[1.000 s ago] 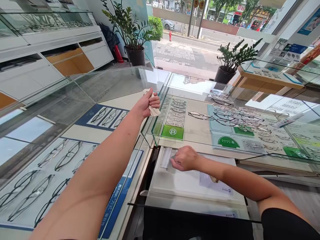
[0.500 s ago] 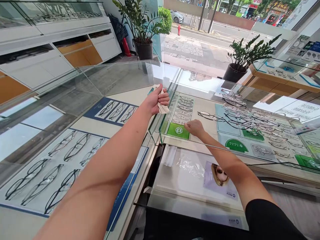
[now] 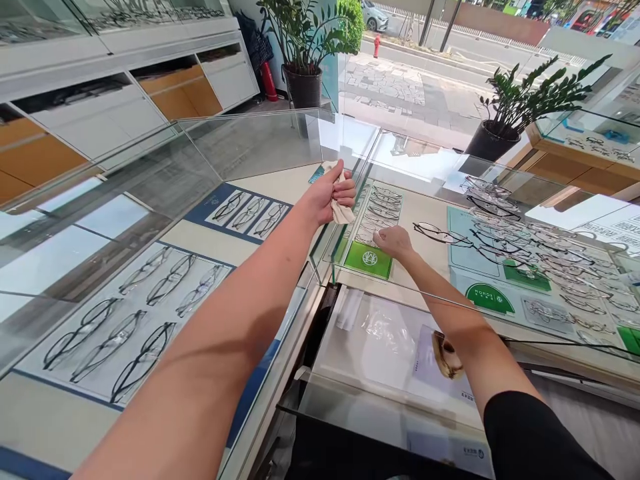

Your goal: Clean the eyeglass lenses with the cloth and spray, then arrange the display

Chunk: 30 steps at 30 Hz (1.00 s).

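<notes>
My left hand (image 3: 336, 193) is closed around a crumpled cream cloth (image 3: 343, 213), above the glass where two display cases meet. My right hand (image 3: 396, 241) is curled at the right-hand case, beside a row of eyeglasses (image 3: 383, 207) and a green card with a white emblem (image 3: 369, 259). Its fingertips are pressed together, and what they may hold cannot be seen. To its right lies a dark-framed pair of eyeglasses (image 3: 436, 233).
The left case (image 3: 200, 233) holds eyeglasses on blue-edged trays. Many more frames (image 3: 530, 247) crowd the right case. Below is an open drawer (image 3: 320, 357) with a clear plastic bag (image 3: 387, 333). Potted plants (image 3: 305, 87) stand beyond the glass edges.
The view has shifted, so the cases sit further right and slightly higher in the picture. My left hand still grips the cloth. My right hand has moved slightly away from me, towards the eyeglasses row.
</notes>
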{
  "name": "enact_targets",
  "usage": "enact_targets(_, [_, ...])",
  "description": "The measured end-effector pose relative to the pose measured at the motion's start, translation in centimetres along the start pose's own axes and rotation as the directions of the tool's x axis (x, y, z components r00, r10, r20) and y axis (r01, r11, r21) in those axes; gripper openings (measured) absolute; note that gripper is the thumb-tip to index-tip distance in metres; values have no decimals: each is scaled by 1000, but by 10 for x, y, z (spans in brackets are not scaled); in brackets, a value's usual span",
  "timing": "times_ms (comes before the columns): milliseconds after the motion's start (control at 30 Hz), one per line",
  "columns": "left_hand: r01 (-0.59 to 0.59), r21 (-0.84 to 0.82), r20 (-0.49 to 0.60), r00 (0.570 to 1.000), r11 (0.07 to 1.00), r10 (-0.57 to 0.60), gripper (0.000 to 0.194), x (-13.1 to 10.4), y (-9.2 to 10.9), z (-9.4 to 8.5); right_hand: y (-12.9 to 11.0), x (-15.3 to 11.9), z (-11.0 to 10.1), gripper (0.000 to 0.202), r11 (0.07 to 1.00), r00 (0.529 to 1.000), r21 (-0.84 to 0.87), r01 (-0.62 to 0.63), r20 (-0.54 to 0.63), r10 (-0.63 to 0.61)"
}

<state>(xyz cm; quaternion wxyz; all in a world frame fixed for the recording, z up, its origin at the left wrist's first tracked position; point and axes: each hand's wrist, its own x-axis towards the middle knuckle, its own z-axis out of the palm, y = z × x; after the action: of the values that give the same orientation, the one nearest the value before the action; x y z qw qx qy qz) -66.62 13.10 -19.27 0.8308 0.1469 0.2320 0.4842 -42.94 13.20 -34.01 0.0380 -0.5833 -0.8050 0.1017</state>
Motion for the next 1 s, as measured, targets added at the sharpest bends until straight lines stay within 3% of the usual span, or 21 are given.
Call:
enact_targets(100, [2, 0, -7, 1000, 1000, -2, 49, 1, 0, -1, 4, 2, 1, 26, 998, 996, -10, 65, -52, -66])
enact_targets(267, [1, -16, -10, 1000, 1000, -1, 48, 2, 1, -1, 6, 5, 5, 21, 992, 991, -17, 127, -27, -127])
enact_targets(733, [-10, 9, 11, 1000, 1000, 10, 52, 0, -1, 0, 4, 30, 17, 16, 994, 996, -62, 87, 30, -85])
enact_targets(867, [-12, 8, 1, 1000, 1000, 12, 51, 1, -1, 0, 4, 30, 20, 17, 997, 999, -57, 48, -15, -49])
enact_targets(1000, [-3, -1, -1, 1000, 1000, 3, 50, 1, -1, 0, 3, 21, 11, 20, 998, 995, -48, 35, -89, -39])
